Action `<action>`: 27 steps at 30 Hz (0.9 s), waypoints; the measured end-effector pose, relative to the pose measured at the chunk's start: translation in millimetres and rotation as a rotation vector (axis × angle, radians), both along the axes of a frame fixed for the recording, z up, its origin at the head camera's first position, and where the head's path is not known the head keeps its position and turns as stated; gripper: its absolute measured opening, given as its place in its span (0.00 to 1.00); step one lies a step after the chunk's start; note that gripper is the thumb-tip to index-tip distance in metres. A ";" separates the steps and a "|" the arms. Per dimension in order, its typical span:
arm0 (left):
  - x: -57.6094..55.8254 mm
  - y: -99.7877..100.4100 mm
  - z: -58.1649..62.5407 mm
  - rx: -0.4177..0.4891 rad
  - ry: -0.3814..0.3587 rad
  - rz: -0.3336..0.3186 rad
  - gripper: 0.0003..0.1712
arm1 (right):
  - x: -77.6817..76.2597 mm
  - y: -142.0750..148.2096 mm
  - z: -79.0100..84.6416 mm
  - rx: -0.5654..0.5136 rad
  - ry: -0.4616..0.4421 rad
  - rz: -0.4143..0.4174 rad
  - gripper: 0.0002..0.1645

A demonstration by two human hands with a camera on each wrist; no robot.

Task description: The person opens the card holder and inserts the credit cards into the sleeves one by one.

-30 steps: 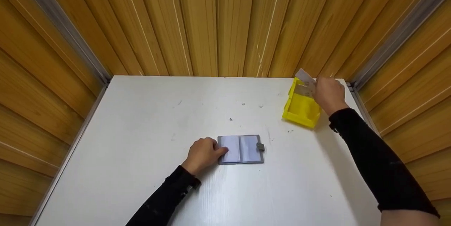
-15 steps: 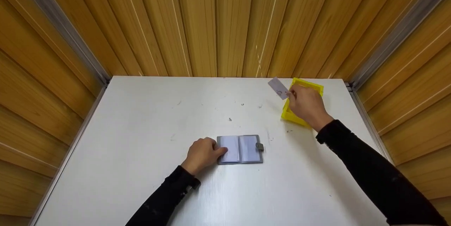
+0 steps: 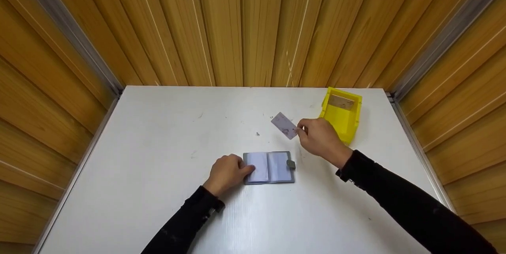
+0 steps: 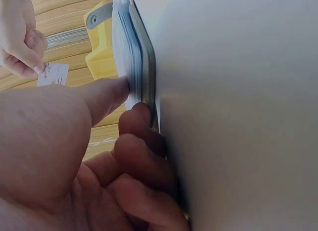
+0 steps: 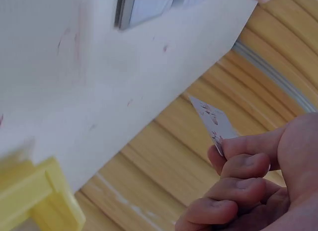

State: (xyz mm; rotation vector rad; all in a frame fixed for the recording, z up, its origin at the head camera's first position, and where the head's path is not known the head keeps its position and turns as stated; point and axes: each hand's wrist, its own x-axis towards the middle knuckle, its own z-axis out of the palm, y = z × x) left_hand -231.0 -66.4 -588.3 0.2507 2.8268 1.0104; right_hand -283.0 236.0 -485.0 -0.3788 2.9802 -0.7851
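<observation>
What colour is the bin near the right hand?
The bin is yellow, clearest in the head view.

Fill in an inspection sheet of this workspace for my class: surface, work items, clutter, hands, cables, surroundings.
Surface: white tabletop, marked with small dark specks and scuffs.
Work items: card holder, lying open with a snap strap at its right edge; loose card; yellow bin with a pale card-like piece at its far end.
Clutter: nothing seen beyond the specks.
Left hand: grips the holder's left edge, thumb on top.
Right hand: pinches the loose card, raised off the table.
Cables: nothing seen.
Surroundings: wood-look panels on three sides, grey strips at the corners.
</observation>
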 end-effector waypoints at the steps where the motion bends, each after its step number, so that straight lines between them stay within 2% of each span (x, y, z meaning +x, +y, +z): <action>1: 0.1 0.1 0.4 -0.001 -0.002 0.001 0.27 | 2.5 -2.3 -1.6 -0.014 -0.025 0.001 0.14; 5: 0.2 0.7 1.4 -0.001 -0.005 0.003 0.27 | 12.0 -8.7 -11.0 -0.062 -0.122 -0.005 0.13; 7: 0.2 1.1 1.7 -0.006 -0.008 0.005 0.26 | 16.4 -10.8 -16.5 -0.070 -0.143 -0.001 0.12; 17: -0.7 2.0 1.4 -0.006 0.000 0.006 0.25 | 32.9 -10.8 -35.1 -0.101 -0.186 0.002 0.09; 27: 0.2 2.4 2.8 -0.020 -0.017 0.009 0.26 | 40.0 -8.0 -49.4 -0.094 -0.213 0.004 0.09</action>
